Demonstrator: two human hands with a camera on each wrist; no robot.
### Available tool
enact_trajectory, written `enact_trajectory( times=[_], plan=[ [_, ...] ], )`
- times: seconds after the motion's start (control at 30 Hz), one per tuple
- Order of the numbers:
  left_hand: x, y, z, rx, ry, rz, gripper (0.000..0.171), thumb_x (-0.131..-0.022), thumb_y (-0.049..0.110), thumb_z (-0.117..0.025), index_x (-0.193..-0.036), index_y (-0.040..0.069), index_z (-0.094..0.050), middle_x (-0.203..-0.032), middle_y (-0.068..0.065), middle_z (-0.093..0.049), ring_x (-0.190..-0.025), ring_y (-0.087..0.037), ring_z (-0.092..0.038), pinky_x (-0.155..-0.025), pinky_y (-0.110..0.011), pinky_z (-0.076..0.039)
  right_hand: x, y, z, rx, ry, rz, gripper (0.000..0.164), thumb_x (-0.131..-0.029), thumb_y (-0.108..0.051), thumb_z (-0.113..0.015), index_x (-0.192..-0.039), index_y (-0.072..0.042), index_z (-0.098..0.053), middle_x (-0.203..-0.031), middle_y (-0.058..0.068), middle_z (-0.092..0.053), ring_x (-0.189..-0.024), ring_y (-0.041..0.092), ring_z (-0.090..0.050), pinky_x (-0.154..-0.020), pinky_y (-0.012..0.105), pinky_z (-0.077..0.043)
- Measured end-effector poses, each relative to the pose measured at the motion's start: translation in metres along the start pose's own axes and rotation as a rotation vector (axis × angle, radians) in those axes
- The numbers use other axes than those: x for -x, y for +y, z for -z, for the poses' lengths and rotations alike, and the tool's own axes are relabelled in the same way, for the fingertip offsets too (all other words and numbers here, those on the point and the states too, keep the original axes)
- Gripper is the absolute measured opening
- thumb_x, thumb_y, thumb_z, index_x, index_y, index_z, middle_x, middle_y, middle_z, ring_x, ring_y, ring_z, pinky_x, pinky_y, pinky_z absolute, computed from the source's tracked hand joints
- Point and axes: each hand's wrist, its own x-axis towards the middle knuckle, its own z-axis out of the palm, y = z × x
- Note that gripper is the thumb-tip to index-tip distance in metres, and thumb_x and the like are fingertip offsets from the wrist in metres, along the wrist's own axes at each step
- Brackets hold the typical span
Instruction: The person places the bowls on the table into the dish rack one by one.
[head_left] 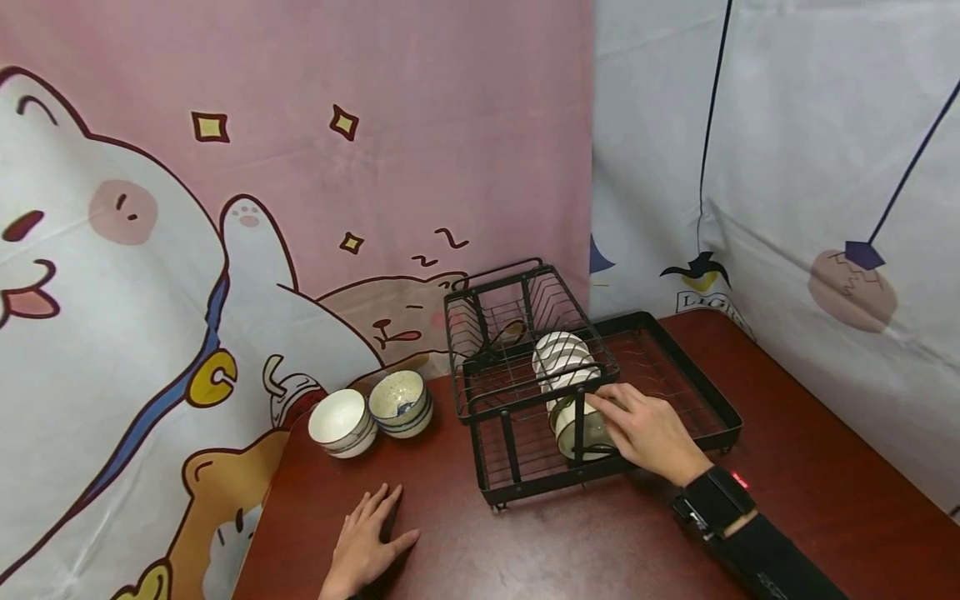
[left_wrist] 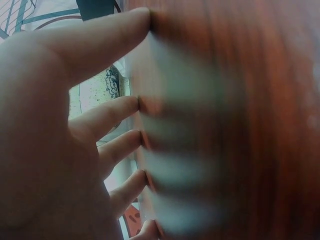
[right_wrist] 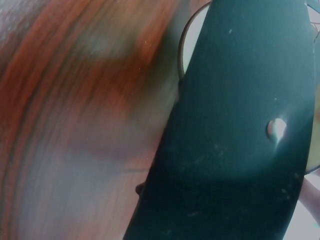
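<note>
In the head view, several bowls (head_left: 561, 354) stand on edge in a row in a black two-tier dish rack (head_left: 525, 487). My right hand (head_left: 651, 429) reaches in from the right and grips the rim of the frontmost bowl (head_left: 585, 429), a greenish-tan one; its thumb is mostly hidden. The right wrist view is largely filled by the rack's dark frame, with part of a bowl rim behind it. My left hand (head_left: 363, 537) rests on the brown table with its fingers spread, holding nothing. In the left wrist view its fingertips touch the tabletop.
Left of the rack are two short stacks, white bowls (head_left: 339, 419) and speckled bowls (head_left: 399, 398). The rack's raised upper tier (head_left: 551, 275) overhangs the left part of its tray. Printed cloth walls (head_left: 450, 125) border the table (head_left: 540, 550) behind and at the right.
</note>
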Motion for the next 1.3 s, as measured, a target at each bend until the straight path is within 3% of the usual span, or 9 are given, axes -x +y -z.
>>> enact_trajectory(
  times=[0.1,0.33,0.43,0.57,0.73,0.9,1.0,1.1,1.3],
  plan=[
    [0.0,0.004,0.004,-0.009,-0.008,0.002,0.084,-0.087,0.06,-0.086,-0.151,0.009,-0.066,-0.157,-0.027,-0.056,-0.149,-0.06,-0.042,-0.113,-0.084,-0.03,-0.001,-0.001,0.002,-0.011,0.014,-0.005,0.046,-0.119,-0.036,-0.043,-0.135,-0.007,-0.076,-0.115,0.01,-0.069,-0.072,0.014,-0.056,-0.049,0.019,-0.033],
    [-0.005,0.025,0.029,-0.024,0.03,0.067,0.058,-0.097,0.038,-0.085,-0.146,0.012,-0.071,-0.145,-0.019,-0.067,-0.135,-0.05,-0.061,-0.099,-0.076,-0.05,-0.001,0.001,0.007,-0.059,0.056,-0.051,0.047,-0.118,-0.043,-0.049,-0.13,-0.008,-0.079,-0.114,0.008,-0.07,-0.074,0.013,-0.061,-0.05,0.022,-0.041],
    [-0.011,0.03,0.042,-0.032,0.157,0.081,0.045,-0.098,0.025,-0.084,-0.141,0.013,-0.075,-0.135,-0.012,-0.073,-0.121,-0.041,-0.071,-0.089,-0.068,-0.056,-0.001,0.004,0.009,-0.051,0.078,-0.076,0.048,-0.118,-0.044,-0.049,-0.125,-0.008,-0.081,-0.111,0.007,-0.069,-0.076,0.016,-0.063,-0.05,0.026,-0.046],
    [-0.022,0.027,0.059,-0.018,0.417,0.053,0.028,-0.097,0.008,-0.081,-0.124,0.008,-0.079,-0.113,-0.012,-0.071,-0.096,-0.035,-0.071,-0.074,-0.056,-0.055,-0.002,0.009,0.013,-0.026,0.101,-0.109,0.053,-0.118,-0.047,-0.047,-0.119,-0.005,-0.08,-0.11,0.009,-0.069,-0.083,0.022,-0.068,-0.053,0.035,-0.054],
    [-0.04,0.007,0.085,0.05,0.626,0.059,0.03,-0.097,-0.002,-0.075,-0.127,-0.003,-0.07,-0.117,-0.022,-0.059,-0.102,-0.04,-0.061,-0.08,-0.058,-0.051,-0.006,0.021,0.025,-0.025,0.112,-0.182,0.045,-0.115,-0.042,-0.055,-0.129,-0.005,-0.077,-0.114,0.009,-0.07,-0.073,0.019,-0.062,-0.05,0.035,-0.049],
    [-0.061,-0.027,0.104,0.106,0.579,0.142,0.043,-0.106,0.009,-0.069,-0.144,-0.008,-0.057,-0.142,-0.033,-0.048,-0.118,-0.052,-0.057,-0.089,-0.071,-0.048,-0.013,0.039,0.038,-0.051,0.087,-0.309,0.045,-0.102,-0.018,-0.074,-0.146,-0.014,-0.07,-0.119,0.01,-0.069,-0.056,0.004,-0.038,-0.046,0.025,-0.031],
    [-0.068,-0.042,0.107,0.136,0.509,0.188,0.049,-0.111,0.017,-0.064,-0.15,-0.008,-0.051,-0.148,-0.034,-0.045,-0.118,-0.054,-0.06,-0.092,-0.071,-0.05,-0.02,0.056,0.042,-0.062,0.067,-0.386,0.048,-0.103,-0.017,-0.074,-0.15,-0.016,-0.066,-0.118,0.01,-0.068,-0.058,0.012,-0.053,-0.047,0.027,-0.034],
    [-0.074,-0.052,0.107,0.176,0.429,0.236,0.055,-0.114,0.022,-0.06,-0.155,-0.011,-0.044,-0.146,-0.036,-0.047,-0.116,-0.053,-0.061,-0.094,-0.065,-0.053,-0.026,0.075,0.043,-0.077,0.017,-0.473,0.047,-0.109,-0.022,-0.069,-0.154,-0.014,-0.062,-0.121,0.012,-0.068,-0.082,0.031,-0.073,-0.053,0.036,-0.045],
    [-0.086,-0.048,0.107,0.26,0.323,0.314,0.059,-0.113,0.028,-0.059,-0.151,-0.014,-0.044,-0.125,-0.033,-0.061,-0.098,-0.047,-0.072,-0.075,-0.039,-0.057,-0.027,0.094,0.042,-0.116,-0.096,-0.64,0.048,-0.115,-0.031,-0.059,-0.159,-0.011,-0.056,-0.131,0.018,-0.065,-0.108,0.041,-0.071,-0.075,0.06,-0.055]
  ],
)
